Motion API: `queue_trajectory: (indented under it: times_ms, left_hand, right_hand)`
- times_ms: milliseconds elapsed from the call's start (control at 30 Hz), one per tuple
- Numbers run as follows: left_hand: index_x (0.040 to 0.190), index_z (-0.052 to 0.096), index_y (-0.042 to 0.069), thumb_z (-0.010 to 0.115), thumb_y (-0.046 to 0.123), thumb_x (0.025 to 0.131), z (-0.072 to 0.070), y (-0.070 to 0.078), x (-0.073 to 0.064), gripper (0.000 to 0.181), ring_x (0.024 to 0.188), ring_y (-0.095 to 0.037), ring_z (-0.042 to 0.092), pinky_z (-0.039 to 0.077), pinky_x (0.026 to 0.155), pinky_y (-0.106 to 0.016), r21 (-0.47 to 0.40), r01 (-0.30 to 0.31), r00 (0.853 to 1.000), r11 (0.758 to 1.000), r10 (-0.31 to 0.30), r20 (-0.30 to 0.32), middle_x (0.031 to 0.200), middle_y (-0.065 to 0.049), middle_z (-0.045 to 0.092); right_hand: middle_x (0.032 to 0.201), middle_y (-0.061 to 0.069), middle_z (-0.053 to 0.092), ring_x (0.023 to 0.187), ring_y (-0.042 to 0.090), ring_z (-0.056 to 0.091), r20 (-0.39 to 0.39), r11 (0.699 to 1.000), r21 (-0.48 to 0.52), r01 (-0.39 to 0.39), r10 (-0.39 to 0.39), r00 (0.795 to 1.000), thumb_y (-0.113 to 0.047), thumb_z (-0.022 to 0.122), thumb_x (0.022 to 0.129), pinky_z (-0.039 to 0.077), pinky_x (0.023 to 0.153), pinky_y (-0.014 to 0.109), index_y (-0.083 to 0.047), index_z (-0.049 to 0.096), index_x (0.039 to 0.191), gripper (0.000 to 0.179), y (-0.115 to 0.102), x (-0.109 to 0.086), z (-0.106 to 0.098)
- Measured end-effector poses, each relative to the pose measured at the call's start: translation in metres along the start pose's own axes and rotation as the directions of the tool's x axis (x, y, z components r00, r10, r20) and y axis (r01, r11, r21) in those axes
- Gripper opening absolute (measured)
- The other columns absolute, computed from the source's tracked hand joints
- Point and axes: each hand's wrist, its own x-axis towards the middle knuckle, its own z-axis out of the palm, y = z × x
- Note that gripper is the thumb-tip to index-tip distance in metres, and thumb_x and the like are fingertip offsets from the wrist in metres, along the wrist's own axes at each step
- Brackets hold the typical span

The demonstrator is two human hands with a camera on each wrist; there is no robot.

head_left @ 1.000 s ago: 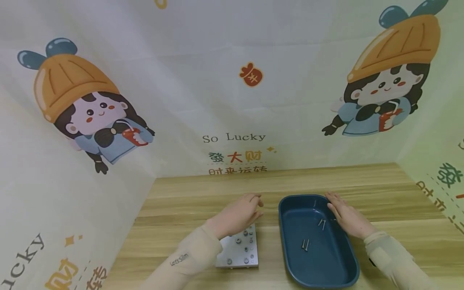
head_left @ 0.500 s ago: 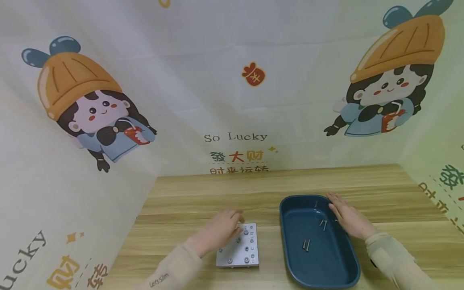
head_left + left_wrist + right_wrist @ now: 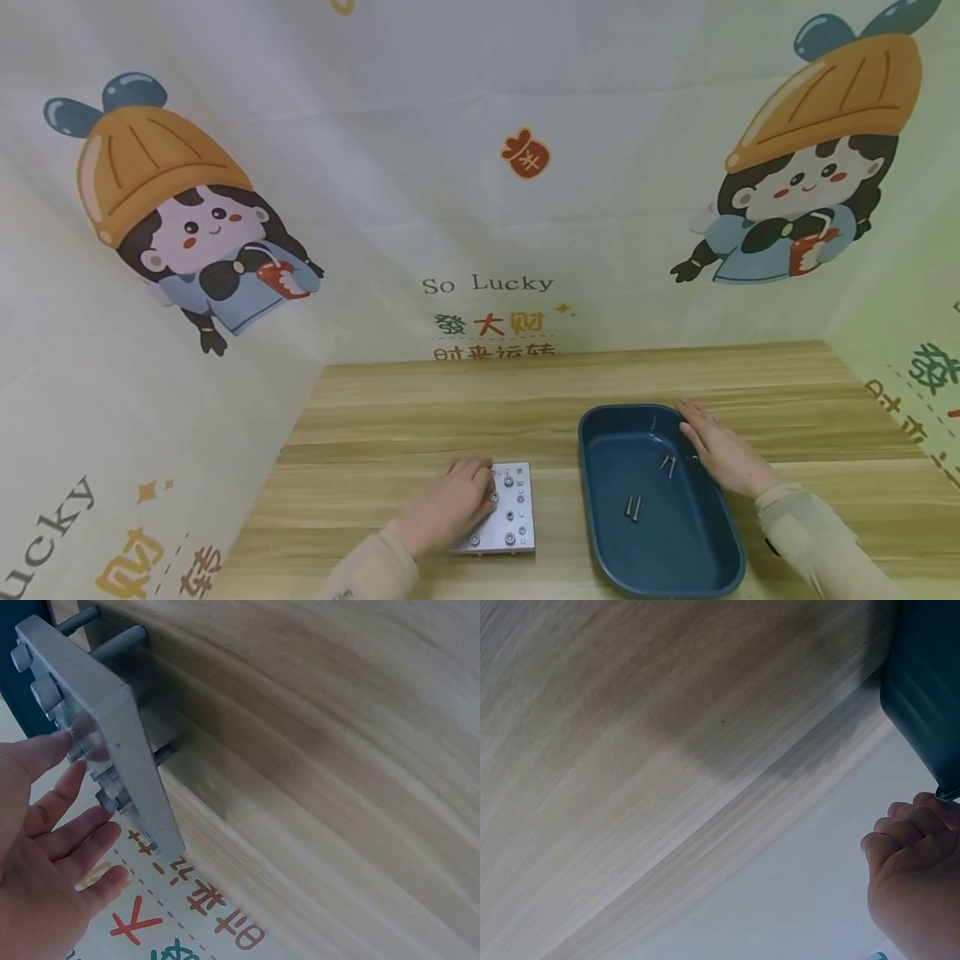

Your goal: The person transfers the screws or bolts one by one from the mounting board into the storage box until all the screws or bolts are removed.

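A silver metal plate (image 3: 492,522) with several bolts through it stands on the table, left of the blue tray (image 3: 660,554). Bolt shanks stick out below the plate in the left wrist view. My left hand (image 3: 447,506) is at the plate's left side, thumb and index finger pinching a bolt (image 3: 76,753) on its top face. The other fingers are partly bent close to neighbouring bolts. My right hand (image 3: 723,454) rests on the tray's far right rim with its fingers extended along it. In the right wrist view its fingertips meet the rim.
Several loose screws (image 3: 633,507) lie in the tray, in two groups. The wooden table (image 3: 375,433) reaches back to a printed cloth (image 3: 360,275) that encloses the rear and both sides.
My left hand has moved from above the plate's far edge, left and toward me, down to a bolt on the plate. The right hand has stayed on the tray's rim.
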Motion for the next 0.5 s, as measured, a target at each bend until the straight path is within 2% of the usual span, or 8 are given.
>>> queue_trajectory:
  times_ms: [133, 500]
  left_hand:
    - [0.101, 0.061, 0.010, 0.060, 0.027, 0.097, 0.0050, 0.0008, 0.0001, 0.017, 0.127, -0.031, 0.054, 0.041, 0.113, -0.050, 0.017, 0.009, 1.000, 1.000, -0.009, -0.005, 0.134, -0.016, 0.058]
    - [0.099, 0.058, 0.011, 0.056, 0.026, 0.099, 0.0061, 0.0011, 0.0024, 0.015, 0.131, -0.032, 0.051, 0.039, 0.114, -0.050, 0.032, -0.001, 1.000, 0.999, 0.000, 0.015, 0.138, -0.017, 0.054]
  right_hand:
    - [0.150, 0.038, 0.032, 0.138, 0.057, 0.028, -0.007, 1.000, -0.008, 0.008, -0.008, 1.000, -0.019, 0.038, 0.108, 0.027, 0.111, 0.069, 0.015, 0.036, 0.143, 0.049, -0.0004, -0.0002, 0.0010]
    - [0.150, 0.038, 0.030, 0.138, 0.057, 0.027, -0.007, 1.000, -0.003, 0.002, -0.002, 1.000, -0.020, 0.037, 0.108, 0.026, 0.111, 0.069, 0.014, 0.034, 0.144, 0.050, -0.0007, 0.0001, -0.0002]
